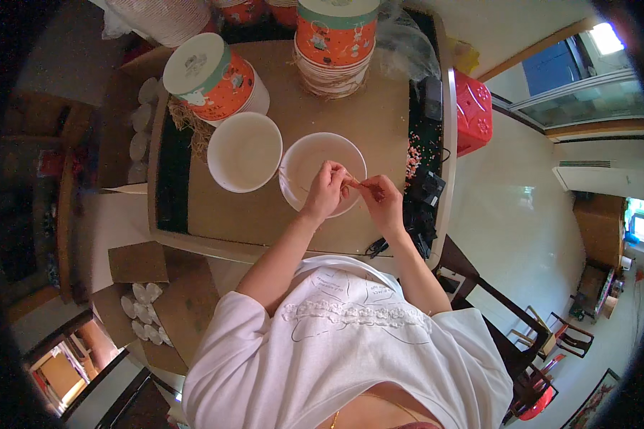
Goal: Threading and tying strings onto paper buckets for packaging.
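Over a white paper bucket (pixel 302 171) on the table, my two hands meet with fingertips pinched close together. Between them runs a thin brownish strand, partly hidden by the fingers; it looks like twine. My left hand (pixel 326 189) pinches one part of it, and my right hand (pixel 382 203) grips it just to the right. A second white bucket (pixel 218 168), its open mouth facing up, sits beside the first on the left. Behind it leans an orange-and-green printed bucket stack (pixel 225 89), with loose brown twine (pixel 192 129) at its side.
Another printed bucket stack (pixel 336 43) stands at the back, near a clear plastic bag (pixel 408 43). Black adapters and cables (pixel 428 189) and pink bits (pixel 413 159) lie along the right edge. A red stool (pixel 472 114) is beyond. Cardboard box (pixel 189 286) with white rolled pieces stands lower left.
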Motion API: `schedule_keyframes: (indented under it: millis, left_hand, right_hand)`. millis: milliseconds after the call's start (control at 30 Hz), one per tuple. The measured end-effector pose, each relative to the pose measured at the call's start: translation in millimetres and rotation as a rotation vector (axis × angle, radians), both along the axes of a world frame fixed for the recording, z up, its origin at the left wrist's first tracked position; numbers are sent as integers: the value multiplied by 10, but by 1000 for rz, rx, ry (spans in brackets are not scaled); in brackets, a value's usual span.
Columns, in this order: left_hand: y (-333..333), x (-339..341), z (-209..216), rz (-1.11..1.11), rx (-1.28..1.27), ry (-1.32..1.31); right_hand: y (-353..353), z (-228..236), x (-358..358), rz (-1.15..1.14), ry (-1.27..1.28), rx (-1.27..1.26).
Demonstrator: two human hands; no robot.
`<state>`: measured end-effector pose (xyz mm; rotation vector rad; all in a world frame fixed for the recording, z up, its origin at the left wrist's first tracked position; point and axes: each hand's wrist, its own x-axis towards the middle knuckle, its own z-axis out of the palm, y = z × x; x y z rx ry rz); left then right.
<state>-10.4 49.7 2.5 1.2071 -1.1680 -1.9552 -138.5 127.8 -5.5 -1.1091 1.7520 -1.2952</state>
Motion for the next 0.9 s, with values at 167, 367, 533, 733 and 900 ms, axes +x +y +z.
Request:
schedule_keyframes:
  millis: [167, 367, 533, 733, 900]
  left_hand:
    - [8, -5, -60, 42, 90, -4]
    - [-10, -20, 50, 31, 19, -130]
    - [62, -31, 98, -51, -389, -207]
    - [38, 157, 394, -305, -586, -398]
    - [95, 91, 734, -212, -404, -167]
  right_hand:
    - [22, 27, 17, -4, 7, -25]
    - [8, 125, 40, -3, 23, -48]
    - [-85, 329, 38, 114, 127, -30]
    - [-16, 351, -128, 135, 194, -87]
    - [95, 186, -221, 111, 204, -89]
